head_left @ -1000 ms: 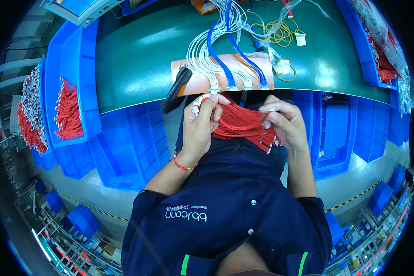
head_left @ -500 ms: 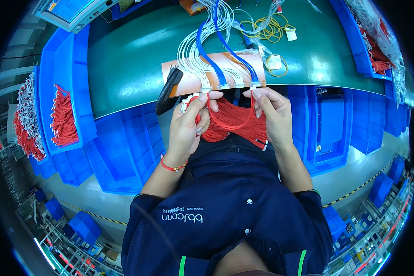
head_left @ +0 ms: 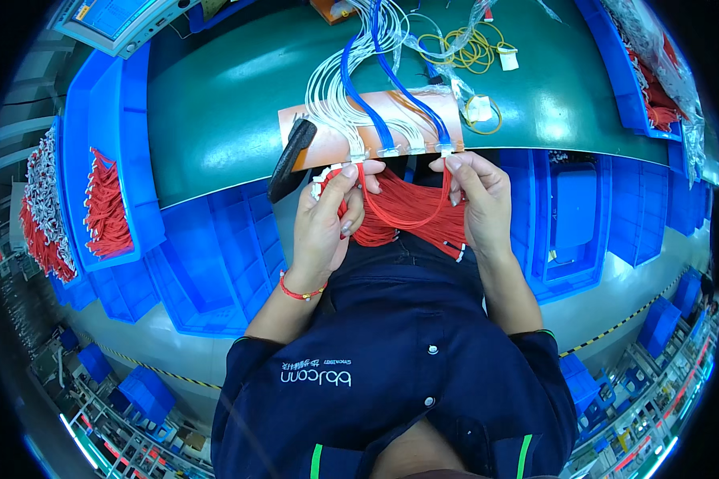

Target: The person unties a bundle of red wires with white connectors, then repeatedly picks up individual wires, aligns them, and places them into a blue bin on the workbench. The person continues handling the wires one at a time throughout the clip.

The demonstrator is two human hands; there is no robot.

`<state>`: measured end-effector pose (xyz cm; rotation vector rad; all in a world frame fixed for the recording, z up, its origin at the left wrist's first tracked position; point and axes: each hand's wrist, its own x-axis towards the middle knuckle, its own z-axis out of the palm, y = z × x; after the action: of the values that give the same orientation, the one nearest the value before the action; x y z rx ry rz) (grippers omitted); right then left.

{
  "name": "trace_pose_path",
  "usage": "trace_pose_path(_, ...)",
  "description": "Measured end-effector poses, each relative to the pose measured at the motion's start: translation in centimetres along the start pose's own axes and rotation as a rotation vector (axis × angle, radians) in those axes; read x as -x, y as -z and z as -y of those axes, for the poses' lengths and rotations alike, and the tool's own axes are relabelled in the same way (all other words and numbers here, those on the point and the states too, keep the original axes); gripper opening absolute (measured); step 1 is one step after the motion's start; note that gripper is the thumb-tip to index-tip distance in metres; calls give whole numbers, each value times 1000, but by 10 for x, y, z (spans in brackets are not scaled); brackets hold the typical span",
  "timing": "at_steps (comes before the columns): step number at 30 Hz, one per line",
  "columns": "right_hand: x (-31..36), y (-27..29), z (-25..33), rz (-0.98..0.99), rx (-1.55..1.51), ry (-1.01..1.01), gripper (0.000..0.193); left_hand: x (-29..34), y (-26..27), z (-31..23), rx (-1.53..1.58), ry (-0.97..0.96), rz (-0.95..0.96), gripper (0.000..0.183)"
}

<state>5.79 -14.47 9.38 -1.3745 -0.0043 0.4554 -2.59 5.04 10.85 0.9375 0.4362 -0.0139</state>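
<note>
A red wire cable (head_left: 408,223) hangs in a loop between my two hands, its ends up at the front edge of an orange-brown board (head_left: 327,144). My left hand (head_left: 324,209) is closed on one end, just below a white connector (head_left: 357,157); white plug ends of more red cables show beside its fingers. My right hand (head_left: 484,196) pinches the other end under another white connector (head_left: 446,150). Whether the plugs are fully seated cannot be seen. White wires (head_left: 325,88) and blue cables (head_left: 365,102) run from the board's edge connectors toward the back. Below, a bundle of red cables (head_left: 411,199) lies across my lap.
A black bar-shaped piece (head_left: 291,160) sticks out at the board's left end. Yellow wire coils (head_left: 467,52) lie on the green table (head_left: 216,104). Blue bins with red cables (head_left: 108,207) flank the table; other blue bins (head_left: 192,271) sit below its edge. A screened instrument (head_left: 120,24) stands back left.
My right hand has shifted very slightly to the right at its cable end. The left hand keeps its grip, and the view has moved a little.
</note>
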Motion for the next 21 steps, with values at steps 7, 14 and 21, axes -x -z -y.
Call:
trace_pose_path(7,0,-6,3,-16,-69,-7,22,0,1,-1,8,8,10,35)
trace_pose_path(14,0,-6,3,-19,-116,-28,21,-2,3,-3,19,25,32,34)
trace_pose_path(21,2,-11,3,-66,-185,-62,22,0,6,-1,84,43,45,33)
